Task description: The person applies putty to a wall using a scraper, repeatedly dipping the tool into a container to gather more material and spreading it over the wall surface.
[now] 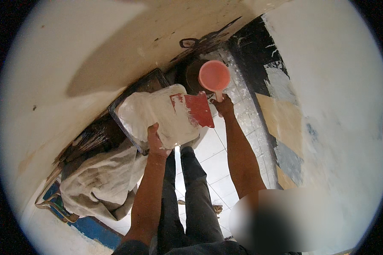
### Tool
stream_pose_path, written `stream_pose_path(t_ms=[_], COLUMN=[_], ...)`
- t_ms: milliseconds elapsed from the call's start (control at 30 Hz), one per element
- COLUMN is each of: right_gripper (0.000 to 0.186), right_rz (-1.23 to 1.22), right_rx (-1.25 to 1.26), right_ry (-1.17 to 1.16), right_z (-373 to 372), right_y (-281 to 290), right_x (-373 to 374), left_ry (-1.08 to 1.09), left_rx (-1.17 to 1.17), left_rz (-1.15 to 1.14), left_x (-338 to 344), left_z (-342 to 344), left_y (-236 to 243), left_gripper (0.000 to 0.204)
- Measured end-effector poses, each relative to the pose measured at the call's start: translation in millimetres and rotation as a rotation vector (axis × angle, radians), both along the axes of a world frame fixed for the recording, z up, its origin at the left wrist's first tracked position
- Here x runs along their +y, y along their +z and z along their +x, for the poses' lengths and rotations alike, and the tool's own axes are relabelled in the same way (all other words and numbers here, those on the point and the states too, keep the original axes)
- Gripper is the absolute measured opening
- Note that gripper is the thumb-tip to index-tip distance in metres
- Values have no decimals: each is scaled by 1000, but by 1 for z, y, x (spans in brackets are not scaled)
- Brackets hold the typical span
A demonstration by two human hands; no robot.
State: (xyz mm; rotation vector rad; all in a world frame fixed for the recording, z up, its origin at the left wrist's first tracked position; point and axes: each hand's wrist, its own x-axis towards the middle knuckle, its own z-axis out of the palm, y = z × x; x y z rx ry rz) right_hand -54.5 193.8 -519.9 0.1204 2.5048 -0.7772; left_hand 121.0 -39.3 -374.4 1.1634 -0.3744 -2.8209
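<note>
My left hand (155,140) grips the near edge of a pale tray (179,88), its thumb on top. Whitish paste (151,112) is smeared and heaped across the tray. A flat red spreader (202,111), partly coated with the paste, lies at the tray's right side. Farther right, my right hand (223,104) is closed round the handle of a pink dipper (215,75). The dipper is raised beside a dark round bucket (193,77) and hides part of it. What the dipper holds, I cannot make out.
A stained wall (115,46) runs along the left and far side. Under the tray sits a dark-edged box (157,76). Crumpled beige cloth or sacking (98,180) lies lower left, near a bent metal bar (55,208). White-spattered floor tiles (242,102) meet a patchy painted wall (281,123) on the right.
</note>
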Motion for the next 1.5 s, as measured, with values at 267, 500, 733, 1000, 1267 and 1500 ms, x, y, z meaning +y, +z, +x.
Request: stream_pose_path(t_ms=[267,500,733,1000,1267,1500], right_gripper=[26,18,21,23,24,15], right_rz=[-559,-508,-644,-600,-576,-401], right_rx=[-121,-227,-251,-283,-250,-167], right_ry=[-142,-341,-546,-650,-698,-612], right_z=[6,52,88,99,103,106], right_y=[-13,71,158,204,219,225], right_x=[11,29,47,53,54,53], left_ry=[-12,-10,-38,-111,-186,-200], left_rx=[2,38,2,-55,-42,22], left_rz=[-70,-197,-180,-171,-144,-164], left_x=[22,35,57,95,115,125], left_z=[-41,-80,-87,-89,-88,-86], left_y=[-8,-16,-32,-32,-33,-31], left_gripper=[74,73,67,48,49,55])
